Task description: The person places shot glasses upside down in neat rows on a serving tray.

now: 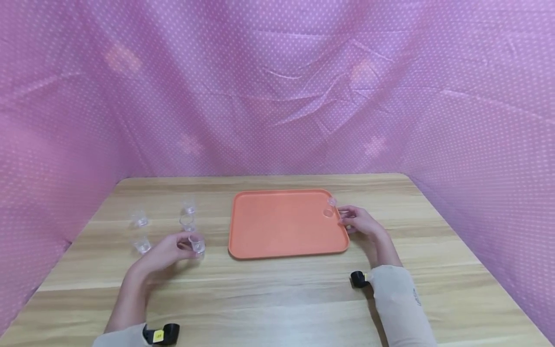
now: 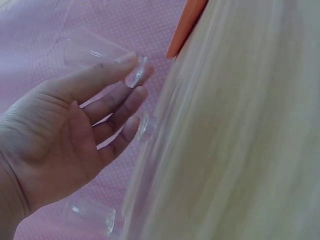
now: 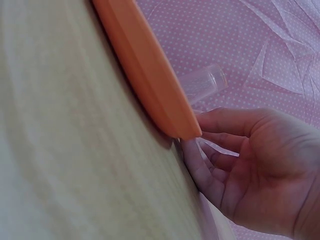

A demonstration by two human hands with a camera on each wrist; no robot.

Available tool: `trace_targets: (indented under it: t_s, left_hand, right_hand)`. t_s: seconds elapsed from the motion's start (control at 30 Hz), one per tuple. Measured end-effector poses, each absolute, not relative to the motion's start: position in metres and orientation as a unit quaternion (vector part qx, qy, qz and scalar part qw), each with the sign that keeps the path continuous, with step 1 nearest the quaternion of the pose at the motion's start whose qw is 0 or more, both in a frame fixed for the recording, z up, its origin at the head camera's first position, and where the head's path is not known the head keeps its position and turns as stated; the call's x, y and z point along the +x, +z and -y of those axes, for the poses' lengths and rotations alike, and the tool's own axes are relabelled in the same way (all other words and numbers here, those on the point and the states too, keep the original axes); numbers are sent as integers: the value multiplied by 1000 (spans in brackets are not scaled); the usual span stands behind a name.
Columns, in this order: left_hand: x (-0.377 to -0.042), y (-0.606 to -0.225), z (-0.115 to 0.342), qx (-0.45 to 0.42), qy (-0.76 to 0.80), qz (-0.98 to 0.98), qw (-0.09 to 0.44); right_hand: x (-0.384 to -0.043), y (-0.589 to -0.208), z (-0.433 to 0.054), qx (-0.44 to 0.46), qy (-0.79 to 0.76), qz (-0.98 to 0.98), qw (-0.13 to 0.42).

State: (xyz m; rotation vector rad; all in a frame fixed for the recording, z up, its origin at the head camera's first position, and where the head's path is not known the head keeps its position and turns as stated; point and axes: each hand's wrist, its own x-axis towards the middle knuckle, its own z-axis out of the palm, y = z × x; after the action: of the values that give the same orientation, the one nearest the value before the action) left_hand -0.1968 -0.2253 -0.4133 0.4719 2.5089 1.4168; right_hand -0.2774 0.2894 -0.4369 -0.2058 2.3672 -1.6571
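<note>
Cup [image 1: 197,245], clear and small, is grasped by the left grip [image 1: 171,249]; the left-wrist view shows the thumb against it close to its thick base, fingers partly masked behind; it stands mouth up, long axis near vertical; whether the base touches the desk [image 1: 277,299] cannot be told.

Governing relation, as judged: the orange tray [image 1: 282,224] lies just above three o'clock from the held cup, apart from it, with bare desk between; the tray's long axis runs nine to three o'clock; the left grip is the nearer to the held cup, the right grip [image 1: 363,224] sitting well apart at the tray's three o'clock edge. The right grip appears to grasp the tray rim, the thumb at the top and a finger tucked low by the underside; how firmly cannot be told.

Second cup [image 1: 328,212] rests on the tray at about two o'clock, just inside the rim near the right grip; it appears mouth down, base up.

Remaining stock on the desk: two cups [image 1: 188,223] toward eleven to twelve o'clock of the held cup, one beyond the other; two more cups [image 1: 142,246] toward nine and ten o'clock, past the left grip. Pink dotted curtain [image 1: 277,96] hangs behind, at twelve o'clock.
</note>
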Motion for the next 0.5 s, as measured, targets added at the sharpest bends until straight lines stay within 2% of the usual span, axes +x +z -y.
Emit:
trace_targets:
  t_s: [0.5]
  left_hand:
    - [-212, -399, 188, 183, 468, -860, 90]
  right_hand:
    - [-279, -438, -289, -66, -562, -815, 125]
